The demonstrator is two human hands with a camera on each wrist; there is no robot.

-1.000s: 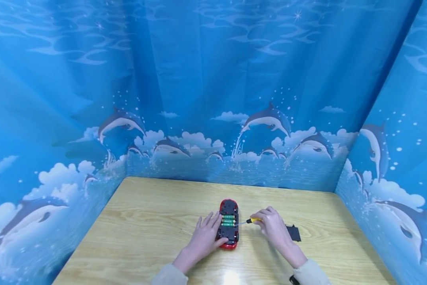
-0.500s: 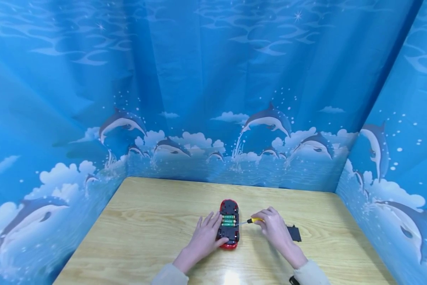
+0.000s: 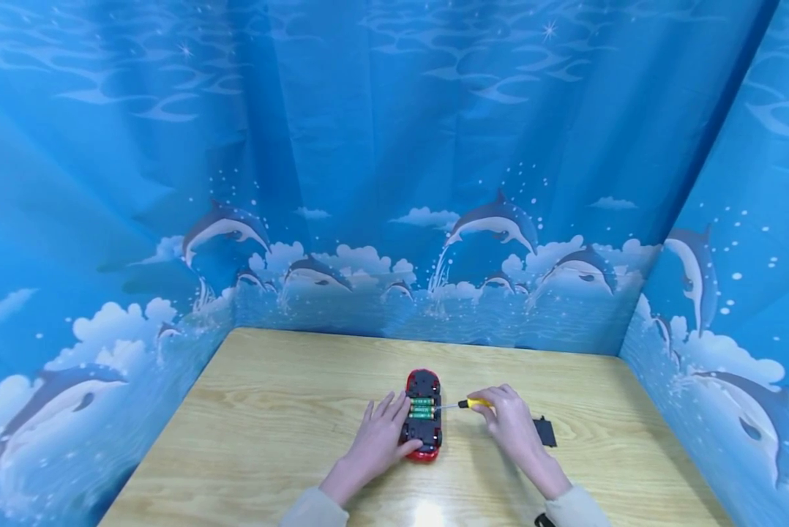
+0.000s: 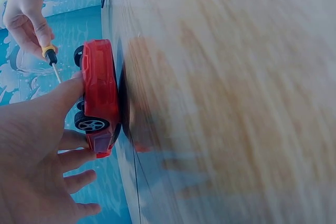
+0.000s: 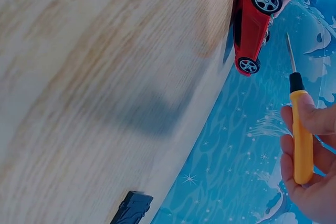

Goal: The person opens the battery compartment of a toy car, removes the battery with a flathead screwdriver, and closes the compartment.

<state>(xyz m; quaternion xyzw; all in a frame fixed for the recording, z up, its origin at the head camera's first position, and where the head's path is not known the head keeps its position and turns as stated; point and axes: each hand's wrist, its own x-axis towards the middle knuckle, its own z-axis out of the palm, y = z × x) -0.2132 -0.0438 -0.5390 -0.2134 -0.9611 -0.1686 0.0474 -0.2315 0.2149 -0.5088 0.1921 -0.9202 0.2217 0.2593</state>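
Note:
A red toy car (image 3: 424, 438) lies upside down on the table, its black underside facing up. Three green batteries (image 3: 422, 408) sit side by side in its uncovered compartment. My left hand (image 3: 376, 438) steadies the car from the left, thumb over the near end and straight, spread fingers along the side. In my right hand (image 3: 509, 424) is a screwdriver (image 5: 303, 135) with a yellow handle, held between thumb and curled fingers. Its thin shaft (image 3: 449, 406) points left to the batteries' right ends. Whether the tip touches one, I cannot tell.
A black battery cover (image 3: 545, 432) lies on the wooden table (image 3: 289, 395), right of the right hand. Blue dolphin-print curtains (image 3: 368, 183) stand behind the table and on both sides.
The screwdriver's tip has shifted slightly away from me, from the nearest battery toward the middle one, and its shaft lies more level. My left hand and the car stay in place.

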